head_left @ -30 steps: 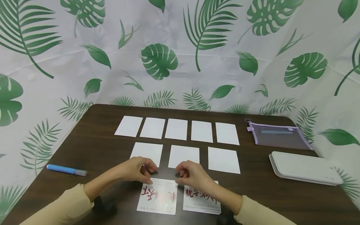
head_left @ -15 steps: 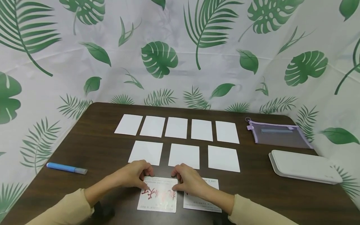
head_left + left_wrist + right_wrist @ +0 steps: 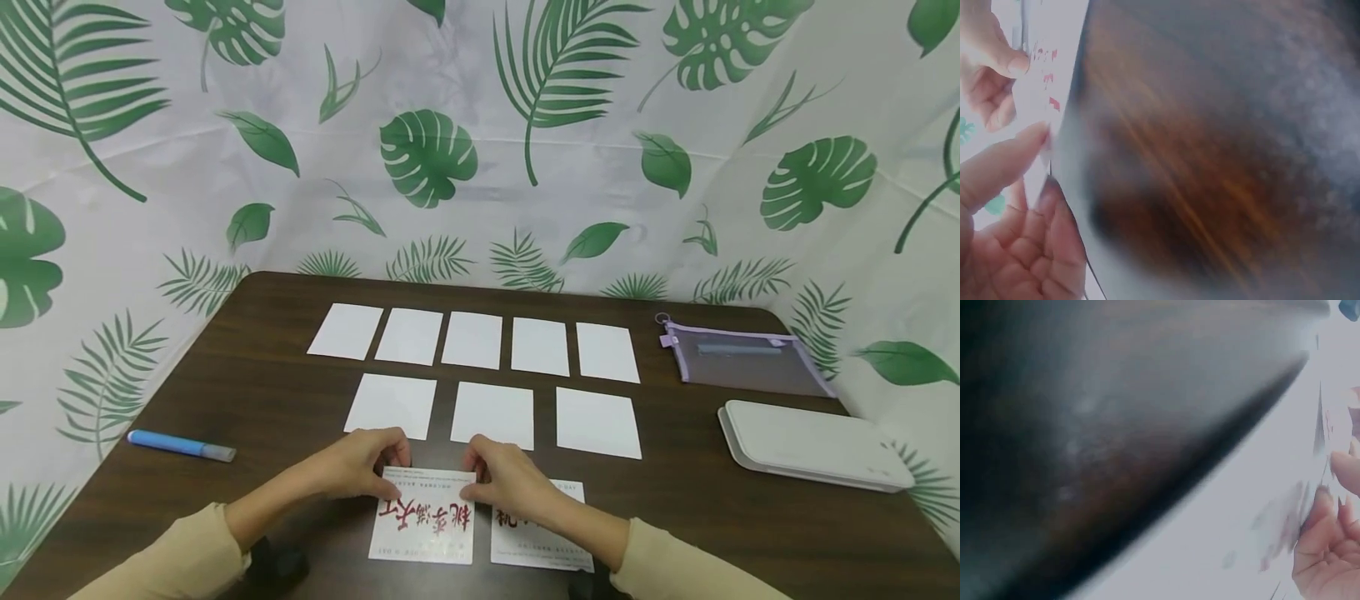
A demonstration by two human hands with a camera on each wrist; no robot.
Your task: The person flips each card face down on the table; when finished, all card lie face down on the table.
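Note:
A white card with red brush lettering is at the near middle of the table in the head view, its lettering upside down. My left hand pinches its far left corner, thumb on the printed face and fingers behind. At the far right corner, my right hand pinches the same card. The left wrist view shows the card tilted between both hands. Under my right forearm lies a second lettered card, partly hidden by that hand and wrist.
Beyond the hands, blank white cards lie in two rows on the dark wooden table. A blue marker lies at the left. On the right are a purple mesh zip pouch and a white case.
Both hands have come down and nearer from just beyond the left lettered card to pinch its far corners. Its far edge now tilts up, and the glare on its lettering has gone.

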